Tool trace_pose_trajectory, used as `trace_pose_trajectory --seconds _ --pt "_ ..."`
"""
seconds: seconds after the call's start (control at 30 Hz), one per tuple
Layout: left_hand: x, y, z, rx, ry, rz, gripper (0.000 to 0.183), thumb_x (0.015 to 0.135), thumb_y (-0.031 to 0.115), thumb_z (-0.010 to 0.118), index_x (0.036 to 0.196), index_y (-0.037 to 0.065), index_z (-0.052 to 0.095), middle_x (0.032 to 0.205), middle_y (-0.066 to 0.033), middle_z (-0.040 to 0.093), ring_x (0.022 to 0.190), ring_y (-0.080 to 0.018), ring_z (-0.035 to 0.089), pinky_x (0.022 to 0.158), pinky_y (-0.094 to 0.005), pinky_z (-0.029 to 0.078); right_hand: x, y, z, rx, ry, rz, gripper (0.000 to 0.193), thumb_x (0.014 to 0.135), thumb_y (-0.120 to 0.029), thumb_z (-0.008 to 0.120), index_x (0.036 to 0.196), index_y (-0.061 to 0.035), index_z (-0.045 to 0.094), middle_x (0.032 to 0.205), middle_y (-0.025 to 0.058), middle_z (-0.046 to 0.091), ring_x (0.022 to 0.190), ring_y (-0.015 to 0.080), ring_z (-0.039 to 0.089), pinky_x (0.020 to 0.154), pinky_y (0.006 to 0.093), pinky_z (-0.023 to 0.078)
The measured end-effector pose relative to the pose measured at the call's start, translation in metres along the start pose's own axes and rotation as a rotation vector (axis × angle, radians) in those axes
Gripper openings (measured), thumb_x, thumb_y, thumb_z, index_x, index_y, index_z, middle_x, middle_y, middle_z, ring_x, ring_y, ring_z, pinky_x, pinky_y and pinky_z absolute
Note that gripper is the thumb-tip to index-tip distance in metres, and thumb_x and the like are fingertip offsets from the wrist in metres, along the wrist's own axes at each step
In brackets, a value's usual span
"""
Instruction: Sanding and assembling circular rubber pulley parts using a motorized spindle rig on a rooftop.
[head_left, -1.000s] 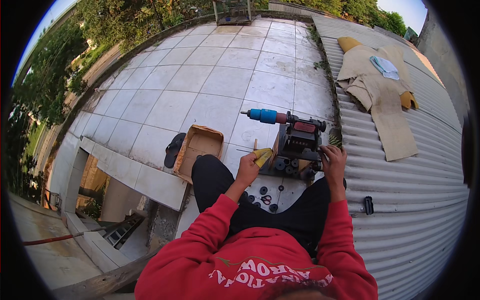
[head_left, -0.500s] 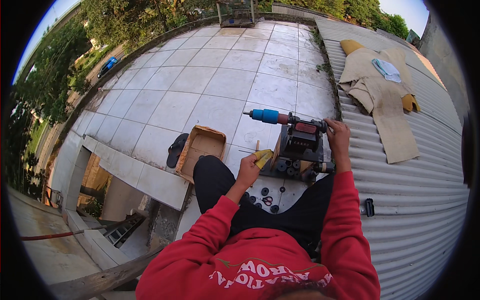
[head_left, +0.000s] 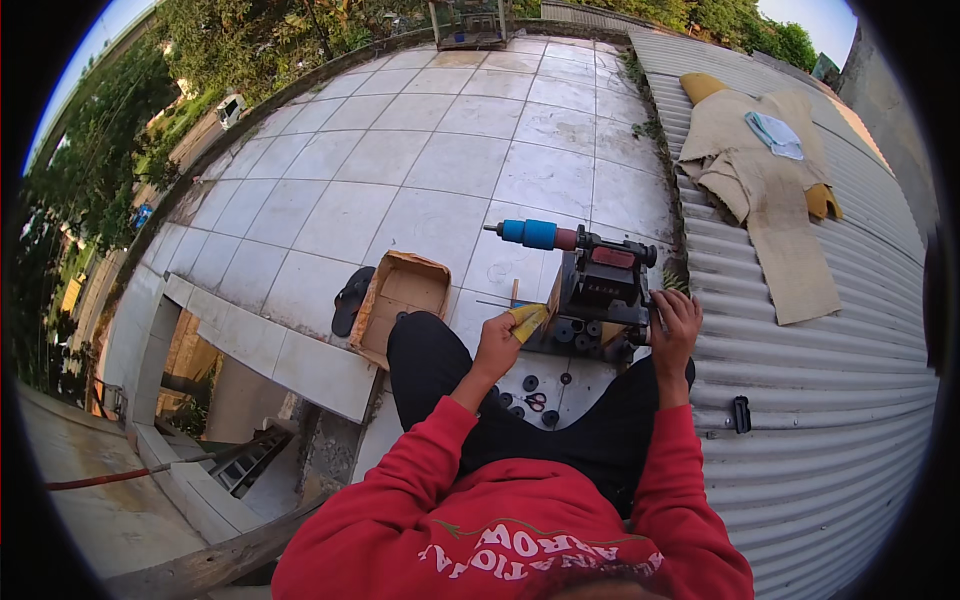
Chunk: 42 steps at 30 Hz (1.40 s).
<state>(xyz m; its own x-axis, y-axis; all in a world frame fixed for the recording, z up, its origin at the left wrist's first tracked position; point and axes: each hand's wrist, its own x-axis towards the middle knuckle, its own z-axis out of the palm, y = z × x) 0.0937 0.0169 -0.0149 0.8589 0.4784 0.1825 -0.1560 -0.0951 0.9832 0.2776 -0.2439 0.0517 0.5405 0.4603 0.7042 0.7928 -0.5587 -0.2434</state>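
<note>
A small black winding machine [head_left: 603, 283] stands in front of me, its shaft carrying a blue sleeve [head_left: 530, 233] that points left. My left hand [head_left: 497, 345] is closed on a folded yellow piece [head_left: 529, 321], cloth or paper, beside the machine's left side. A thin dark rod [head_left: 493, 303] sticks out leftward behind that piece. My right hand [head_left: 677, 325] is at the machine's lower right side with fingers curled; what they grip is hidden. Above it shows the round black end [head_left: 648, 254] of the shaft.
Black discs [head_left: 530, 383] and red-handled scissors [head_left: 536, 401] lie on the tiles between my legs. An open cardboard box [head_left: 405, 300] and a black sandal [head_left: 352, 301] sit at left. Corrugated roofing [head_left: 800, 400] with beige cloth [head_left: 785, 250] and a black object [head_left: 740, 414] extends right.
My right hand has moved down from the round end of the shaft to the machine's lower right side. My left hand stays nearly in place, still holding the yellow piece.
</note>
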Motion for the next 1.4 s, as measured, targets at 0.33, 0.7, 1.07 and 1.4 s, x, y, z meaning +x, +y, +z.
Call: trace_pose_trajectory --seconds 0.33,0.7,1.07,1.4 --pt "0.000 0.006 0.001 -0.005 -0.008 -0.002 0.028 0.100 0.002 0.067 0.127 -0.004 0.073 0.118 -0.0094 0.077 0.106 -0.0101 0.068 0.095 -0.0249 0.052 0.080 0.019 0.015 -0.011 0.003 0.016 0.030 0.093 -0.014 0.072 0.123 -0.0142 0.075 0.115 0.0062 0.073 0.115 0.0272 0.064 0.111 0.0465 0.040" --pt "-0.001 0.007 0.000 0.008 -0.020 -0.013 0.028 0.100 0.001 0.067 0.127 -0.004 0.072 0.119 -0.0087 0.077 0.106 -0.0100 0.068 0.095 -0.0249 0.052 0.017 0.047 0.058 0.005 -0.189 0.075 0.028 0.087 -0.014 0.078 0.114 -0.0152 0.076 0.113 0.0048 0.075 0.115 0.0268 0.067 0.114 0.0541 0.038" --pt "0.001 0.003 0.001 -0.011 -0.019 -0.006 0.028 0.101 0.001 0.067 0.127 -0.003 0.072 0.116 -0.0068 0.077 0.103 -0.0092 0.066 0.093 -0.0247 0.052 0.017 -0.002 -0.006 -0.026 0.063 -0.047 0.033 0.088 -0.007 0.077 0.120 -0.0137 0.076 0.117 0.0033 0.073 0.121 0.0236 0.064 0.118 0.0499 0.035" --pt "0.001 0.003 -0.001 -0.034 -0.013 -0.017 0.029 0.101 0.001 0.066 0.128 -0.004 0.072 0.119 -0.0083 0.076 0.106 -0.0094 0.067 0.095 -0.0238 0.052 0.084 0.033 0.028 0.023 -0.032 0.016 0.031 0.091 -0.015 0.075 0.122 -0.0149 0.076 0.114 0.0091 0.074 0.112 0.0306 0.064 0.106 0.0455 0.044"
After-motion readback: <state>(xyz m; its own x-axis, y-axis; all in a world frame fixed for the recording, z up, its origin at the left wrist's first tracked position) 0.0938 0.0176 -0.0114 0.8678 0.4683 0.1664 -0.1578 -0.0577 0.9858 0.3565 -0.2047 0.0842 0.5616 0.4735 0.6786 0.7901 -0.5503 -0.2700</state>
